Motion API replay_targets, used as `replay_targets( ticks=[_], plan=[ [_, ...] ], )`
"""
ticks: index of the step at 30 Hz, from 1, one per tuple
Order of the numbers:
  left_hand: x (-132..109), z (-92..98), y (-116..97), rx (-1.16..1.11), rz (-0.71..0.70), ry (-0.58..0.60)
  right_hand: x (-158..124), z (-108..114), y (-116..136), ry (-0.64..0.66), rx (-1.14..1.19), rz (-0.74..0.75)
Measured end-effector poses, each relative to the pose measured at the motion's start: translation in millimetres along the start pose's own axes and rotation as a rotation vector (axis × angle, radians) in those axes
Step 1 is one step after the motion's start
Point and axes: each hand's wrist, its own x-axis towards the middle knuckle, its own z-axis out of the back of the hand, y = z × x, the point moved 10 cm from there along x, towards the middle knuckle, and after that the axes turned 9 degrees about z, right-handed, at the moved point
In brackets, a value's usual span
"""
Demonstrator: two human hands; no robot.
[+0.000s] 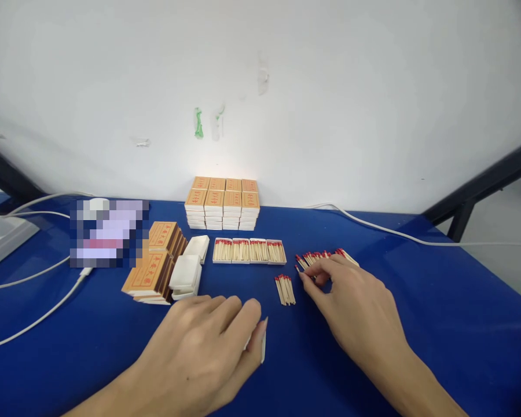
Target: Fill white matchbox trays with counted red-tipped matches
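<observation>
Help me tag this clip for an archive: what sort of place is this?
Probably a small hand-packing workbench: on the blue cloth-covered table are a stack of orange-topped cardboard matchboxes, a row of open white trays filled with red-tipped wooden matches, and loose matches under the right hand.

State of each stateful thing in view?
Four white cardboard trays in a row: open, full of matches.
Orange cardboard matchboxes by the wall: closed, stacked.
Small match bundle: lying apart, untouched.
Left hand: closed on a white tray.
Right hand: open, fingertips on loose red-tipped matches.
</observation>
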Motion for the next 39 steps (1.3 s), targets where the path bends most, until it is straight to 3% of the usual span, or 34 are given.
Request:
replay_targets(
  ticks=[10,18,23,28,34,39],
  plan=[
    [-3.1,-5.7,6.9,0.036,0.068,0.041,-3.0,-8.0,3.0,0.082,0.401,-0.015],
    [-3.9,-7.0,5.5,0.010,0.064,0.043,-4.9,-10.6,9.1,0.105,0.432,0.000],
    [-3.2,-4.6,7.0,0.002,0.072,0.044,-1.1,2.0,-4.3,-0.008,0.306,-0.024],
    [-4.3,-10.2,10.1,0.047,0.066,0.195,0.5,7.5,-7.1,-0.106,0.038,0.001],
    [-17.5,-40.6,10.9,0.199,0.073,0.539,-0.2,0.8,-4.9,-0.105,-0.072,0.046],
    [-19.8,-50.1,8.7,0.165,0.105,0.573,0.1,0.9,-4.9,-0.128,-0.054,0.083]
  ],
)
